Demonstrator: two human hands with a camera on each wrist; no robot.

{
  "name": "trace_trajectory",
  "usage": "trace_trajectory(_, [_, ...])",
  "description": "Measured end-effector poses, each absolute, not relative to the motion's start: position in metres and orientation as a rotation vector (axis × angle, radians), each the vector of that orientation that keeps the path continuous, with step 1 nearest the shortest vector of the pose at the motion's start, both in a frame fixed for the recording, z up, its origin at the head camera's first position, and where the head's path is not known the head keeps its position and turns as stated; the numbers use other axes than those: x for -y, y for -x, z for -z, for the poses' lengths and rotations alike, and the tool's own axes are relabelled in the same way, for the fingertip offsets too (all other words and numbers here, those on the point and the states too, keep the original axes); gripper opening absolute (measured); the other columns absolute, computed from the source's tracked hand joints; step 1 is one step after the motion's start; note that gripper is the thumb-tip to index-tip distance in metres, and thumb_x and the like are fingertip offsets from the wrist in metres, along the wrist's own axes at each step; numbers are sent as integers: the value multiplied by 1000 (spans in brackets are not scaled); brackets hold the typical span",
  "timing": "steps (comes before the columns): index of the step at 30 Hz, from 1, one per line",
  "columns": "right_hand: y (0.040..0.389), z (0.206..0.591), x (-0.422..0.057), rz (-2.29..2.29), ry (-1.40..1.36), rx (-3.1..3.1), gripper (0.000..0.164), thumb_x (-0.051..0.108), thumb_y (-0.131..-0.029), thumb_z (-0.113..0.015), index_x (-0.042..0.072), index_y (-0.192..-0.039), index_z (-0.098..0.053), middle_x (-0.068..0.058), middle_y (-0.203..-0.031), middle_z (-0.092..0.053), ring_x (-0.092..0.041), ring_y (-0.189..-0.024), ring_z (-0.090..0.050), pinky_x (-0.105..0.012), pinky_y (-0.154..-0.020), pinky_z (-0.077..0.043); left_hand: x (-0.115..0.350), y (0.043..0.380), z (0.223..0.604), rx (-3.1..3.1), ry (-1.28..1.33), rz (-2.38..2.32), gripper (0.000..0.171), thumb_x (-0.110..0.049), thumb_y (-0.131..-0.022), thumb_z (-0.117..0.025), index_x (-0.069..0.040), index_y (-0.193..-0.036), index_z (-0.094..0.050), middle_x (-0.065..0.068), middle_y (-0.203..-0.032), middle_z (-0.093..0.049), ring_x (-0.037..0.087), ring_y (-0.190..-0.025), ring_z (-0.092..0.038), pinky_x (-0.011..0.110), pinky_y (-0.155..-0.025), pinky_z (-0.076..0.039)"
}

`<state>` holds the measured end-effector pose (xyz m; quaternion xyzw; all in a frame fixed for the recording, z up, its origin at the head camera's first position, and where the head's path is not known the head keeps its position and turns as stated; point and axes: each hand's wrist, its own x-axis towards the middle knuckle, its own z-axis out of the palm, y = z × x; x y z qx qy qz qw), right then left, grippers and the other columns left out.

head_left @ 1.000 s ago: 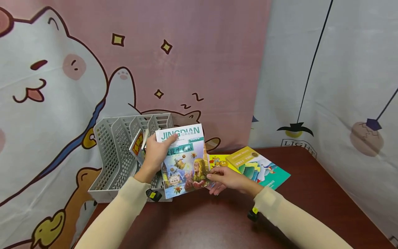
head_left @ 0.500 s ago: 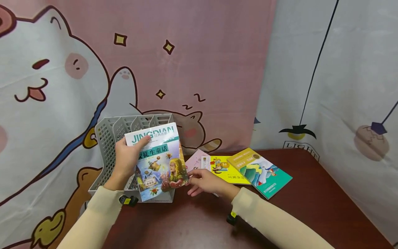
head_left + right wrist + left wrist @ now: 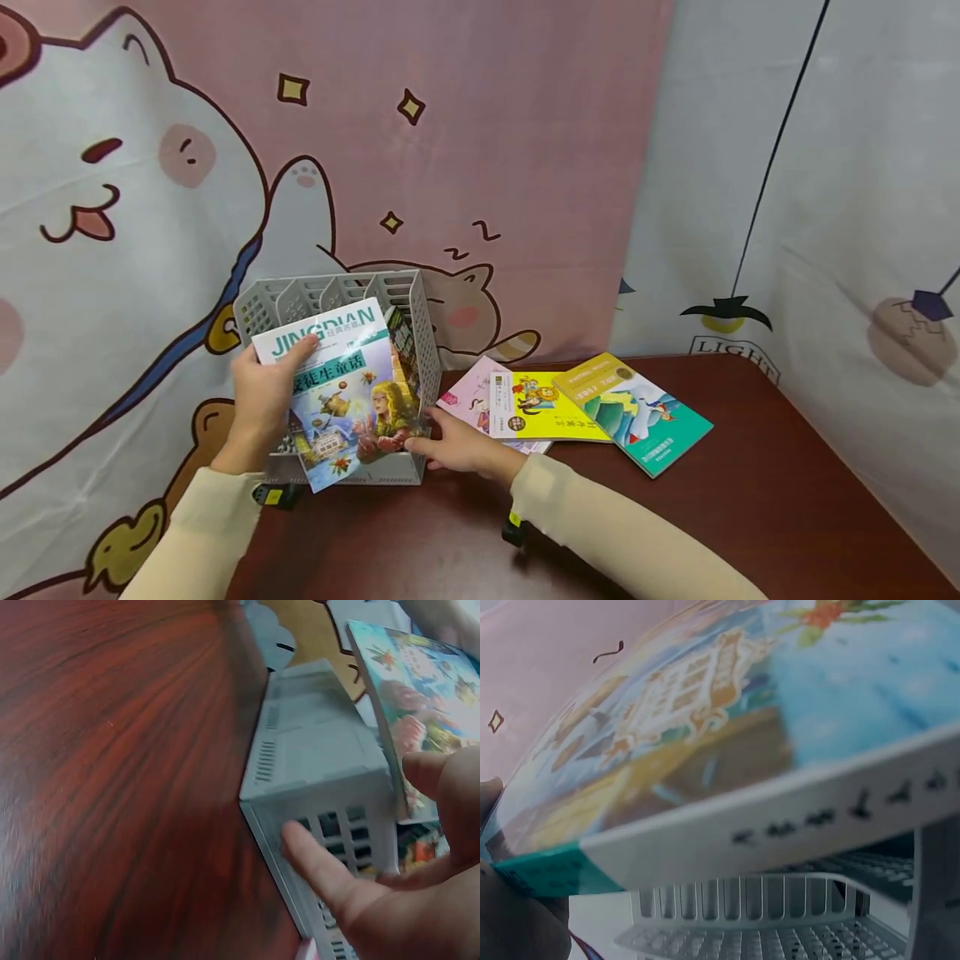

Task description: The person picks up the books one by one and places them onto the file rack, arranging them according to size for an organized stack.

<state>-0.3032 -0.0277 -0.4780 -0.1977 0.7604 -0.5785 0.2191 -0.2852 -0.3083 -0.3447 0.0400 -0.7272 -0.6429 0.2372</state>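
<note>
A paperback book [image 3: 348,379] with "JINGDIAN" across its white top and a girl on its blue cover is tilted in front of the grey file rack [image 3: 430,333]. My left hand [image 3: 261,398] grips its upper left edge, thumb across the cover. At the lower right corner, my right hand [image 3: 467,443] pinches the book with its thumb on the cover side. In the right wrist view, one extended finger [image 3: 319,862] lies against the rack's perforated side wall. The book's white and teal spine [image 3: 682,847] fills much of the left wrist view. Fingers behind the book are hidden.
On the dark red-brown table [image 3: 465,533], a pink book [image 3: 467,392], a yellow book [image 3: 558,412] and a green-gold book [image 3: 641,417] overlap right of the rack. Another book [image 3: 402,342] stands in the rack's right compartment. A printed curtain [image 3: 510,167] hangs behind.
Both hands have moved left with the paperback, which now stands before the rack's middle. The pink book and the rack's right end have come into view.
</note>
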Motion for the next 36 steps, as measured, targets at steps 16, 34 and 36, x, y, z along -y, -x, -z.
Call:
trace_trajectory(16, [304,487,42,1525,540,-2292,88,44,-107,-72,1,-172,-32,-33,-166,-49,-37,-95,-84,-47,-96,-66,370,282,337,1825,-268,1762,46,-34,-88,-96,-12,-122,-75,-9,-91,-84,10,-69,-82,28,-57,-65])
trace_trajectory(34, [304,483,40,1488,556,-2314,85,43,-109,-70,0,-172,-32,-32,-166,-49,-38,-97,-84,-45,-90,-67,432,274,318,1651,-472,1758,30,-19,-84,-100,-18,-103,-77,-12,-76,-81,6,-59,-77,22,-53,-61])
trace_trajectory(36, [304,483,39,1482,557,-2313,85,42,-109,-70,1,-172,-31,-32,-167,-48,-38,-97,-84,-45,-91,-67,436,275,319,1686,-469,1689,26,-21,-85,-99,-19,-100,-78,-14,-73,-80,4,-57,-75,20,-52,-59])
